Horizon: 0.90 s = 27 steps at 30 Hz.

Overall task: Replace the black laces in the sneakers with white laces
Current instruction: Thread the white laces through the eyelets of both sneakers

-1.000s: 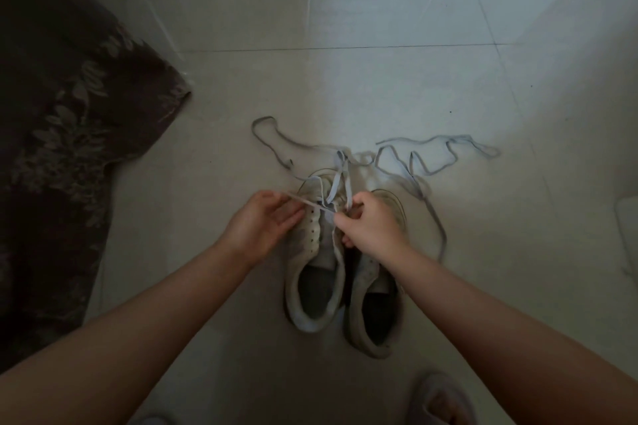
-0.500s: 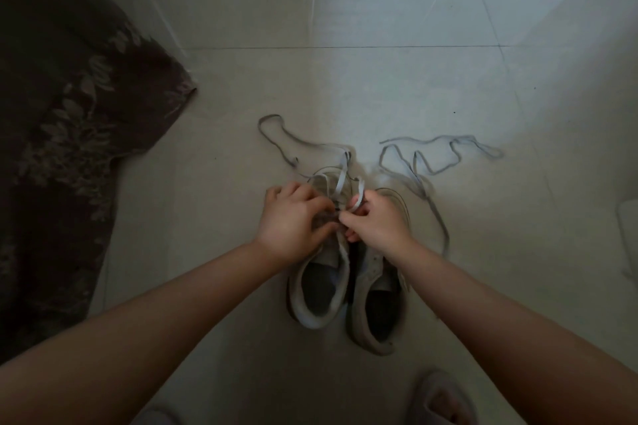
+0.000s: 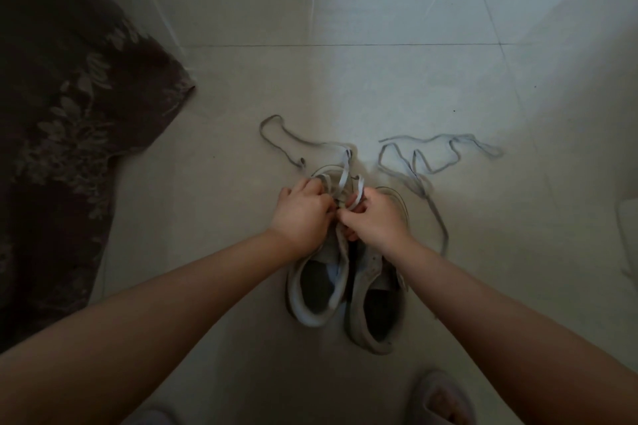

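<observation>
Both hands, the left hand (image 3: pixel 299 214) and right hand (image 3: pixel 373 219), pinch the white lace (image 3: pixel 345 173) at the left sneaker (image 3: pixel 319 286) mid-frame; threading is underway, and the next eyelet likely needs the lace tip.

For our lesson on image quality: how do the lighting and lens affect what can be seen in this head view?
Head view: dim overall; a paler patch of floor lies beyond the sneakers; thin glare streaks cross the top; the dark cloth on the left loses detail; wide-angle stretch swells the forearms near the bottom corners; the hands stay fairly sharp.
</observation>
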{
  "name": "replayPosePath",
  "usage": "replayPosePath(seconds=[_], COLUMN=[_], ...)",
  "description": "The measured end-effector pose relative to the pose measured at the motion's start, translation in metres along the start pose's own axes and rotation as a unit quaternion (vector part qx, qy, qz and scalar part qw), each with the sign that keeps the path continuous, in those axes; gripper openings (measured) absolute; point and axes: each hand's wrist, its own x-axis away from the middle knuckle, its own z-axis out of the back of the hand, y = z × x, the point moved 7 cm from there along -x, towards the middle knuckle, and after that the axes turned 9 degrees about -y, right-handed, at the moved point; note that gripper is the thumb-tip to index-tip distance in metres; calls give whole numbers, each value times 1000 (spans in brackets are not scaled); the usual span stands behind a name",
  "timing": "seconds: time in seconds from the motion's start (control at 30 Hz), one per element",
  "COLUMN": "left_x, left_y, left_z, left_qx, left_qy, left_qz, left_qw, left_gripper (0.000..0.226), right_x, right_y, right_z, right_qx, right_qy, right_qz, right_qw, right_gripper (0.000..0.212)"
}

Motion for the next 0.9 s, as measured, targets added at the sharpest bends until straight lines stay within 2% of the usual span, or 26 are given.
replayPosePath(seconds=[0.07,0.17,0.23,0.3,0.37,0.47,0.53,0.63,0.73,0.9], left_x=[3,14,20,23,20,17,15,3,-3,-4], left_y=[-16,-71,-103,-108,-90,-47,-19,-3,0,0], left_z=[12,25,15,-3,-4,19,21,2,-1,-4], left_qx=[10,8,-18,-49,-31,53,62,79,80,63], left_qy=[41,87,15,-58,-23,116,117,35,48,43], left_qz=[38,148,218,242,204,45,-37,-35,-37,10], left_qw=[998,985,976,967,978,991,990,996,995,997], left_gripper=[25,23,27,30,28,26,29,29,25,25], right_x=[2,4,4,5,5,4,4,6,5,1], right_y=[-2,-4,-5,-7,-7,-5,-6,-7,-5,-19], right_z=[2,3,3,1,0,2,3,5,11,30], right_qx=[20,31,28,15,8,15,-2,-32,-118,-200], right_qy=[8,6,0,-10,-18,-3,6,8,5,23], right_qz=[9,8,5,4,6,26,48,76,68,91], right_qw=[1000,999,1000,1000,1000,1000,999,997,991,975], right_gripper=[21,21,21,19,17,14,14,17,28,26])
